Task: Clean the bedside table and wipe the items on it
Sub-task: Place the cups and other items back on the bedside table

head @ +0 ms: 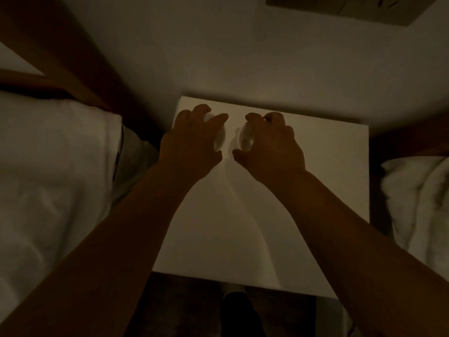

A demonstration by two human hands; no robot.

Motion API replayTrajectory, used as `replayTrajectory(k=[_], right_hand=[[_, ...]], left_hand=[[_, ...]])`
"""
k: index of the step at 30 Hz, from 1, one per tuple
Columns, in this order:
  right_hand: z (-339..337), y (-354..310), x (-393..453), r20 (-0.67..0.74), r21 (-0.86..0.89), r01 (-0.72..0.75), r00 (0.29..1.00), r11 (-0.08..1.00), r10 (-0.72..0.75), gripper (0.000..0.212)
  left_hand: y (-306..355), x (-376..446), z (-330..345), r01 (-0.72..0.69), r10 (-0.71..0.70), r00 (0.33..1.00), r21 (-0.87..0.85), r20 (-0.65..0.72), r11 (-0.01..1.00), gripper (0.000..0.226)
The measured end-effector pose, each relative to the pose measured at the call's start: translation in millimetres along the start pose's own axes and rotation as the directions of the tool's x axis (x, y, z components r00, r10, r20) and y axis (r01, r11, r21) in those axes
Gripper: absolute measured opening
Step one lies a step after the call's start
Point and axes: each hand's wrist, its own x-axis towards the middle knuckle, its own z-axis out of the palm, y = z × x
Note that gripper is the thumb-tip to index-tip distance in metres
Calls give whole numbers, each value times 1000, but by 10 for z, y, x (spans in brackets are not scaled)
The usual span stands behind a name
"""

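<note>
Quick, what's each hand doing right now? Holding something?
Left hand: fingers curled round a clear glass on the bedside table.
Right hand: fingers curled round another clear glass beside it.

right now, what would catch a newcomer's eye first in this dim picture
Two bare arms reach over a white bedside table in the middle. Near its far edge the left hand and the right hand each curl over a small clear glass, one beside the other. White bedding lies to the left.
</note>
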Motion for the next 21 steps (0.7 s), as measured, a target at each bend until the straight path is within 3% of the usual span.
replayTrajectory(k=[11,17,21], right_hand=[[66,7,175,-13,54,14,1000,998,-13,82],[64,1,129,2,35,-40,999,999,40,91],[-22,-21,40,-9,-12,-82,997,997,82,102]], left_hand=[[-18,130,19,-42,41,996,-1,-80,999,71],[18,103,-4,-5,5,999,9,44,1000,99],[-27,-57,-143,7,-7,1000,10,-27,1000,107]])
